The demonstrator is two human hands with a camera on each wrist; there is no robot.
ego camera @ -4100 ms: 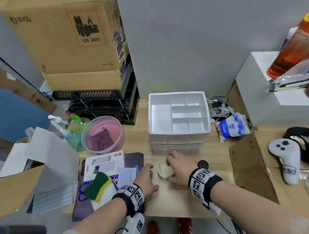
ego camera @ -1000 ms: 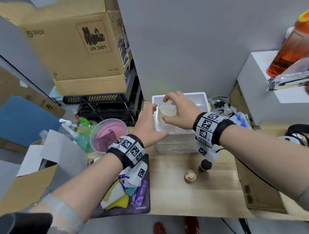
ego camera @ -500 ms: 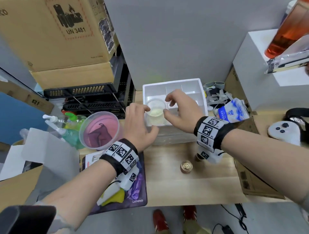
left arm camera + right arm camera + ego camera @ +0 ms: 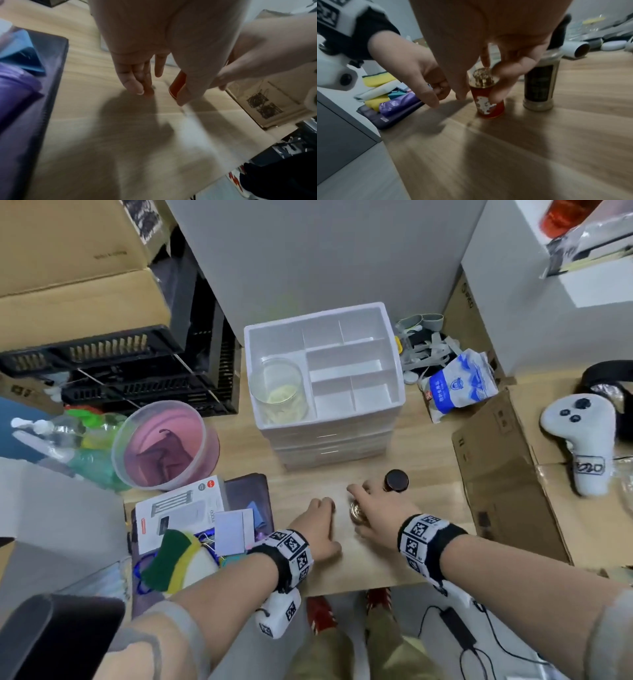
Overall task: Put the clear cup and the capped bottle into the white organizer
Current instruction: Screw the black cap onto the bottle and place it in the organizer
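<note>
The clear cup (image 4: 279, 390) stands upright in the front left compartment of the white organizer (image 4: 394, 364), with something pale yellow at its bottom. A small red bottle with a gold cap (image 4: 488, 100) stands on the wooden table in front of the organizer. My right hand (image 4: 479, 94) curls round it from above, thumb on its left and fingers on its right. In the head view the right hand (image 4: 359, 511) covers most of this bottle (image 4: 356, 510). My left hand (image 4: 325, 505) is just left of it, fingers relaxed, tips touching the table, holding nothing.
A taller dark-capped bottle (image 4: 396, 480) stands right beside the red one. A pink bowl (image 4: 166, 445), spray bottles, a purple pad with papers and a sponge lie to the left. A flat cardboard box (image 4: 496, 474) and white controller (image 4: 582, 440) lie to the right.
The cup was let go in the organizer's left compartment. Both hands came back to the front of the table, and my right hand has closed round the red bottle.
</note>
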